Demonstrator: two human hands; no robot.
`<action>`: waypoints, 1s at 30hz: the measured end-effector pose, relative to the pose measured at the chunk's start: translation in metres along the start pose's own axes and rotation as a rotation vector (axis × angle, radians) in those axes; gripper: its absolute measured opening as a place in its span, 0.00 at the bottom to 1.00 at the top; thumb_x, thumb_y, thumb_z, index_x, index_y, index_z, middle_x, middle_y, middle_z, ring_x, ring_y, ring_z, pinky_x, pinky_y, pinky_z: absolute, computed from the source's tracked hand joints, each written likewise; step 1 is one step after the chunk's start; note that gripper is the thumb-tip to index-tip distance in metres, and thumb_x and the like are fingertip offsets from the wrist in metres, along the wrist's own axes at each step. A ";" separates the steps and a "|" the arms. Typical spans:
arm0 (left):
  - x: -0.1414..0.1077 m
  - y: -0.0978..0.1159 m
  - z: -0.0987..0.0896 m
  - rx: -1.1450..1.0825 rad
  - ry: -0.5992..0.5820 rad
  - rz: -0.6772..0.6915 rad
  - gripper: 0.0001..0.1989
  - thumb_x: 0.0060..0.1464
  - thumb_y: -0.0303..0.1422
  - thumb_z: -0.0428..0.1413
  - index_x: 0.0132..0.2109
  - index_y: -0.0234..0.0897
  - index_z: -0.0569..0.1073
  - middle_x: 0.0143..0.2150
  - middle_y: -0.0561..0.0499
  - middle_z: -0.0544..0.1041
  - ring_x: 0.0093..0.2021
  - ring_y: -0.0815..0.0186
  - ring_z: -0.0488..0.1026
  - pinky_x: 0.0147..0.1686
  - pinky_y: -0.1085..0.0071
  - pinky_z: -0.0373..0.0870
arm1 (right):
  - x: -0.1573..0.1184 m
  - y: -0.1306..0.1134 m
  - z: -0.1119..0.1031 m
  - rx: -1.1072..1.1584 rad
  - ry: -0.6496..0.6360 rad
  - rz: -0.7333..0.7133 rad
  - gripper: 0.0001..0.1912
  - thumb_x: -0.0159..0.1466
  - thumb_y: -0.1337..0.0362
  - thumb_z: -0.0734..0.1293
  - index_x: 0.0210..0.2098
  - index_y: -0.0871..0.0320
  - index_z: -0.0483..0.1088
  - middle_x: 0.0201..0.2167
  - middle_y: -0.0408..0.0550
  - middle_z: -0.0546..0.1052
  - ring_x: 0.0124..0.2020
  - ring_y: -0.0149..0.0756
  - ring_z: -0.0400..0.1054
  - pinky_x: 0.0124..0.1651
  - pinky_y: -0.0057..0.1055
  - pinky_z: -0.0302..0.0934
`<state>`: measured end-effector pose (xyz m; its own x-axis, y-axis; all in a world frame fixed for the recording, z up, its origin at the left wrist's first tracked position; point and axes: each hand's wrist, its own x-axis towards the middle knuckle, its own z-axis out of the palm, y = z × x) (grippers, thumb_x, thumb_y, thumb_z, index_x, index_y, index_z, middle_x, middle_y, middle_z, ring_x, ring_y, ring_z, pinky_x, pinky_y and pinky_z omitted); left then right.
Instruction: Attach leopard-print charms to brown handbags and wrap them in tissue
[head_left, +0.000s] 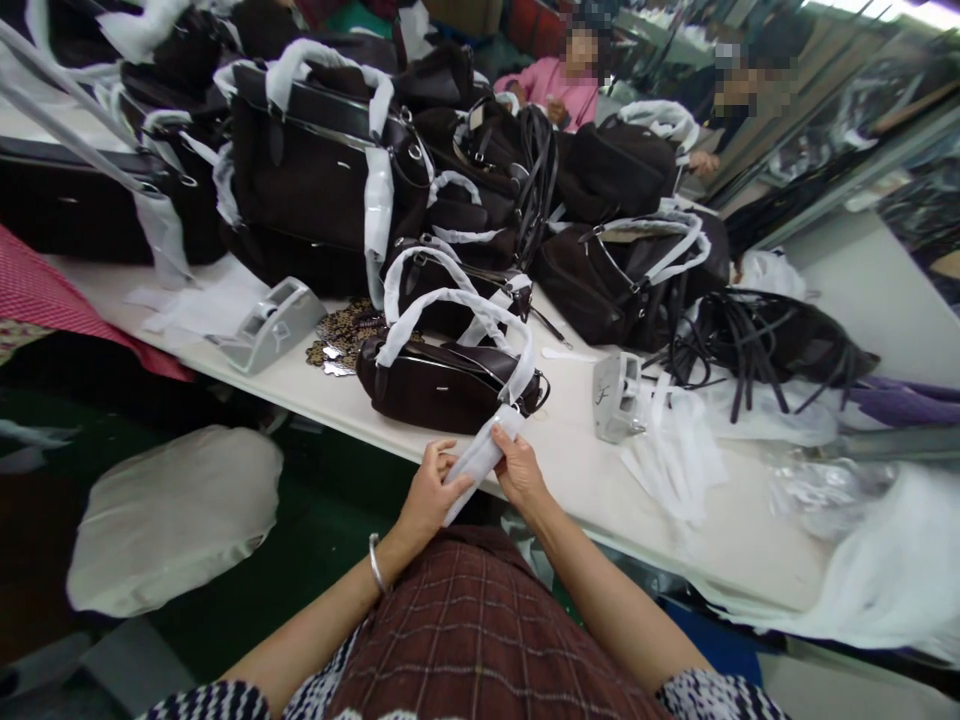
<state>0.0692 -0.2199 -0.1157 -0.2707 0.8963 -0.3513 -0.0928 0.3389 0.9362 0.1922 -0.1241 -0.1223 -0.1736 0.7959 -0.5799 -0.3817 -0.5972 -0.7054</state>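
A small dark brown bag (435,393) with two handles wrapped in white material lies at the table's front edge. From its right end a strip in white wrapping (478,458) hangs toward me. My left hand (435,492) grips the lower part of this wrapped strip, thumb on top. Higher up, near the bag, my right hand (517,465) pinches the same strip between thumb and fingers. Both hands are just off the table's front edge, close together. A silver bangle is on my left wrist.
Tape dispensers stand left (274,325) and right (616,397) on the white table (562,480). Large dark bags (300,180) fill the back. Black straps (750,340) and white paper strips (675,450) lie right. A person in pink (547,85) is behind; a stool (176,515) stands lower left.
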 end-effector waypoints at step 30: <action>0.003 -0.026 -0.010 0.262 -0.089 -0.108 0.24 0.48 0.52 0.60 0.41 0.36 0.75 0.35 0.51 0.79 0.37 0.60 0.74 0.37 0.72 0.68 | 0.091 -0.193 -0.220 -0.651 0.640 -0.207 0.07 0.45 0.63 0.72 0.23 0.58 0.73 0.25 0.48 0.78 0.32 0.39 0.72 0.35 0.31 0.62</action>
<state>0.0611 -0.2284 -0.1412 -0.1866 0.8688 -0.4588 0.1374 0.4854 0.8634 0.4501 0.0418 -0.1292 0.4479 0.8020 -0.3952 0.2676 -0.5420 -0.7966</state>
